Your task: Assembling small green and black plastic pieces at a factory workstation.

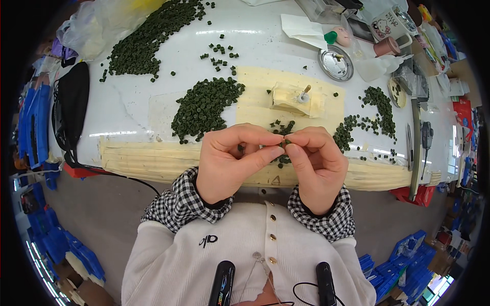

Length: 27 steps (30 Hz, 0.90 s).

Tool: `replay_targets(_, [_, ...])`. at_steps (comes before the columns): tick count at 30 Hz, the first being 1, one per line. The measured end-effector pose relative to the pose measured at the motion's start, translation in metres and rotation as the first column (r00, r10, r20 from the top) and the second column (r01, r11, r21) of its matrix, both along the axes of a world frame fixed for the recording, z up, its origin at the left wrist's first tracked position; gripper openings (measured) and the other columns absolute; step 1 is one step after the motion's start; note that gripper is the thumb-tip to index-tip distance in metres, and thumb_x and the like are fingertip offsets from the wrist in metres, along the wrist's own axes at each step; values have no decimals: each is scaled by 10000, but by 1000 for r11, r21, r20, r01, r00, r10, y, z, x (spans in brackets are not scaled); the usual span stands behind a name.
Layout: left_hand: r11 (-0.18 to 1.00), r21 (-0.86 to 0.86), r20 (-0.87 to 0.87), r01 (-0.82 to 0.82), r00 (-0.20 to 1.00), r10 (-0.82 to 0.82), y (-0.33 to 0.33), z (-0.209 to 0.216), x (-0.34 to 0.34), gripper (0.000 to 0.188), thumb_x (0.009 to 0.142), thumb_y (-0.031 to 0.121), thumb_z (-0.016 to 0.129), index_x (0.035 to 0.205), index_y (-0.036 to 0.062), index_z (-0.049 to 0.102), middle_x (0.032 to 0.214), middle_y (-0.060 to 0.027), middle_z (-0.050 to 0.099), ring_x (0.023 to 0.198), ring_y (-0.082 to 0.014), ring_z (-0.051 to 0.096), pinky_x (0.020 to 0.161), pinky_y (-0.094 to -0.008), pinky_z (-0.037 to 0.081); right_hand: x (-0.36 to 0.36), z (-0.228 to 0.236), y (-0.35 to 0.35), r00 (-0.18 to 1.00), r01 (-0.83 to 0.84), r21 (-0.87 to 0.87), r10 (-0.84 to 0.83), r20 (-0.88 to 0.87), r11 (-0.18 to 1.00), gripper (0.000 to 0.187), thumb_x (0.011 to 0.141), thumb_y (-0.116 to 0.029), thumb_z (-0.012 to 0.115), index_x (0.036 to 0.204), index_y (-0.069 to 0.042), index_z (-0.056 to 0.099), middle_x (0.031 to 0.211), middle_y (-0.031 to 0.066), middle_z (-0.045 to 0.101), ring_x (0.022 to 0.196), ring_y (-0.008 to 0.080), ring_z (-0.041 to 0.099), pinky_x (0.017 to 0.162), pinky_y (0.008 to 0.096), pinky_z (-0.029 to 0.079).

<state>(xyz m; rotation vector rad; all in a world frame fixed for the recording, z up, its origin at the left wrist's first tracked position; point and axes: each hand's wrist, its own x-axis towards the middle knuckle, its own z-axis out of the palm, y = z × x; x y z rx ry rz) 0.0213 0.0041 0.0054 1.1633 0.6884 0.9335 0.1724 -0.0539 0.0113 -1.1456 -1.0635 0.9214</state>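
Observation:
Above the table's near edge, my left hand (224,158) and my right hand (324,166) meet fingertip to fingertip. Both are closed in a pinch on a small dark green part (288,142), mostly covered by the fingers. Another dark piece seems tucked in the curl of my left hand. Several like parts lie loose just behind and below the fingertips. A dense pile of dark green parts (204,108) is beyond my left hand, and a looser group (345,133) lies to the right of my right hand.
A cream block with an upright peg (301,98) stands on yellowish tape behind my hands. A larger green pile (148,43) is at far left. A round metal lid (335,63), a mug (390,25) and tweezers (409,148) are on the right. A black cloth (71,109) hangs at left.

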Motion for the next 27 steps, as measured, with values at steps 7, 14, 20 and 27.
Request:
replay_targets(7, [998, 62, -36, -7, 999, 9, -2, 0, -2, 189, 748, -70, 684, 919, 9, 697, 880, -35, 659, 569, 7, 403, 516, -149, 353, -2, 1, -1, 998, 35, 19, -36, 57, 999, 147, 805, 79, 617, 947, 48, 602, 955, 98, 563, 868, 133, 590, 770, 237, 513])
replay_targets(14, [997, 79, -52, -15, 998, 19, -2, -1, -1, 197, 750, -61, 690, 933, 12, 700, 887, -44, 661, 580, 3, 422, 517, -149, 358, -3, 1, -2, 988, 63, 78, -73, 134, 995, 151, 799, 82, 621, 945, 43, 618, 937, 112, 584, 841, 142, 593, 749, 234, 511])
replay_targets(20, [998, 55, -62, -27, 998, 31, 0, 2, -1, 179, 764, -52, 685, 935, 0, 698, 876, -53, 656, 609, -7, 449, 533, -148, 370, -2, 0, -3, 972, 37, 149, -71, 226, 988, 184, 783, 88, 638, 960, 36, 641, 947, 133, 605, 830, 154, 599, 711, 235, 501])
replay_targets(27, [999, 31, -68, -19, 997, 22, 0, 3, -3, 176, 775, -50, 677, 944, -4, 694, 888, -62, 660, 627, -11, 477, 543, -149, 382, 2, -2, -6, 970, -17, 134, -16, 243, 991, 223, 787, 107, 621, 998, 41, 646, 984, 133, 594, 876, 166, 607, 727, 236, 502])
